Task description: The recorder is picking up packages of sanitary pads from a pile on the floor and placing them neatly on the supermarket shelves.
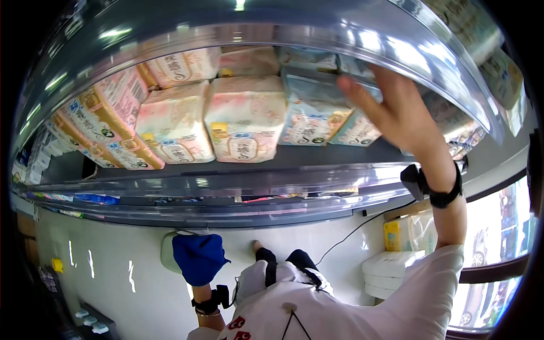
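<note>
My right hand (pixel 396 110) reaches up into the shelf at the right, its thumb stretched out to the left and apart from the fingers. The fingertips are partly hidden behind the clear curved shelf lip (pixel 283 37). Nearest to it are light-blue soft packs (pixel 314 110), at its thumb side. Low at the left, my left hand (pixel 202 292) holds a blue cloth (pixel 198 258), which covers its fingers. Both wrists wear black straps with small boxes.
Cream-pink packs (pixel 243 122) and orange-edged packs (pixel 96 122) line the shelf (pixel 317 156) to the left. Below runs a lower shelf edge (pixel 226 215). A pale green bin-like thing (pixel 169 252) stands behind the cloth. White boxes (pixel 391 272) and a black cable (pixel 345 235) lie at the right.
</note>
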Demonstrator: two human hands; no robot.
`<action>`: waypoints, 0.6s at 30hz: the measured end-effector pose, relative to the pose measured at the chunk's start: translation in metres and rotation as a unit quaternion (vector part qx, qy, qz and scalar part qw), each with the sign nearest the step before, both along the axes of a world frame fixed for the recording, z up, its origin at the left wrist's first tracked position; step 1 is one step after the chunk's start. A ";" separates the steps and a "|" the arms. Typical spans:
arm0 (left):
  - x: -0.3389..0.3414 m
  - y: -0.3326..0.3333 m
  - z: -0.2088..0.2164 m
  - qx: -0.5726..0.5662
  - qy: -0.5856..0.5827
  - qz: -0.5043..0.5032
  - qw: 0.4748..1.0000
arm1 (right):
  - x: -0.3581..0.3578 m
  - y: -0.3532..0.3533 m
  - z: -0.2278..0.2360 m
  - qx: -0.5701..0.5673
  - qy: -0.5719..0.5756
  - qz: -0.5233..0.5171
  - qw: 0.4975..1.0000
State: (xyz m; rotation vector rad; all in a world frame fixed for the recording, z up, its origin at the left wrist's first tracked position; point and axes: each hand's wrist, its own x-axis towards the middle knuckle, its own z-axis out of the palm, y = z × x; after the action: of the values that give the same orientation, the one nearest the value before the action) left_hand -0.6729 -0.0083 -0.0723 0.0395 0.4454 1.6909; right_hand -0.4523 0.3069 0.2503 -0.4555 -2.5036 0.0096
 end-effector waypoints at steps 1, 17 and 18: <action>0.006 0.004 0.003 -0.002 -0.039 -0.004 0.999 | 0.016 -0.016 -0.001 0.070 0.001 0.048 0.996; 0.264 0.101 -0.002 0.015 0.223 -0.250 0.942 | 0.484 -0.343 -0.328 -0.561 0.370 -0.424 0.606; 0.297 0.105 0.018 0.007 0.201 -0.307 0.930 | 0.505 -0.366 -0.337 -0.550 0.394 -0.446 0.587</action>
State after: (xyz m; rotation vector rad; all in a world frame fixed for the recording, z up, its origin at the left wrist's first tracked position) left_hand -0.3761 0.0965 -0.0544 0.4953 0.6468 1.0595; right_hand 0.0531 -0.0586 -0.0866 -1.6804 -0.8842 1.1256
